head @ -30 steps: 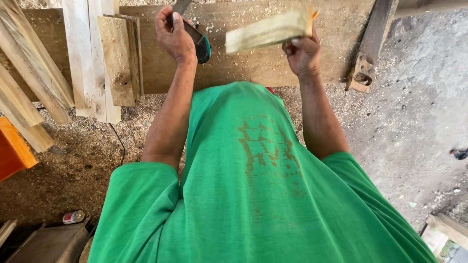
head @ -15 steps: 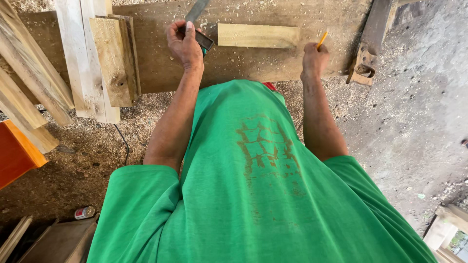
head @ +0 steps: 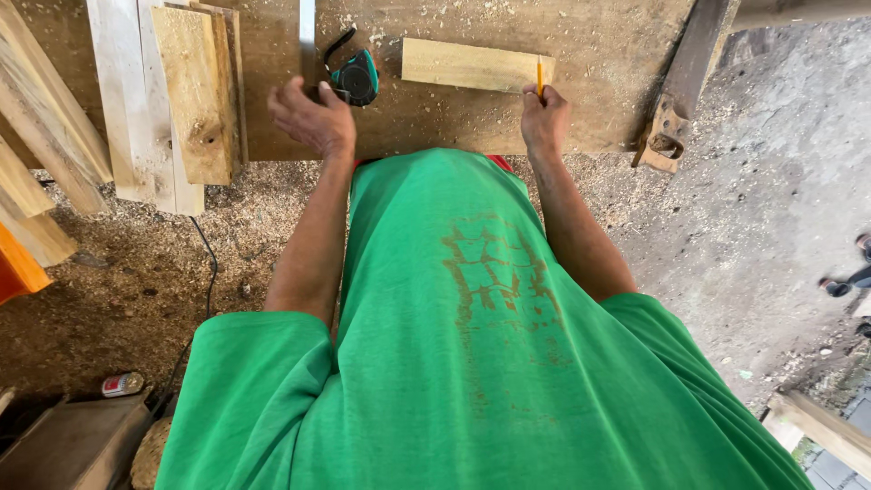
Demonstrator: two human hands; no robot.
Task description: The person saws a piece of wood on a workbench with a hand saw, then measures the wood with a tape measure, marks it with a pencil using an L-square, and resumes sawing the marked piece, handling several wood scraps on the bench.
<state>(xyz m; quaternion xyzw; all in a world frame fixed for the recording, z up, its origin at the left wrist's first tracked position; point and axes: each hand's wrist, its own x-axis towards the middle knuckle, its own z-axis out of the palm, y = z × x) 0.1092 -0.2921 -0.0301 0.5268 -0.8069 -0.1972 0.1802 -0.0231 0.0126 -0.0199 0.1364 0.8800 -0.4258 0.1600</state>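
Note:
A short pale wooden piece (head: pixel 472 64) lies flat on the brown workbench (head: pixel 599 54). My right hand (head: pixel 544 120) holds a yellow pencil (head: pixel 539 75) upright with its tip at the piece's right end. My left hand (head: pixel 313 118) is curled over the lower end of a flat metal square (head: pixel 307 36) that points away from me. A green and black tape measure (head: pixel 357 77) sits on the bench just right of that hand. My green shirt hides the bench's near edge.
Rough boards (head: pixel 190 91) and planks (head: pixel 41 154) lean at the left beside an orange object (head: pixel 14 263). A metal clamp (head: pixel 665 136) hangs at the bench's right end. Sawdust, a black cable (head: pixel 207 272) and a small can (head: pixel 122 384) lie on the ground. A person's feet (head: pixel 848 281) show at the right.
My right hand has laid the wooden piece down on the bench and brought the pencil to its right end. My left hand has shifted left along the bench with the metal square.

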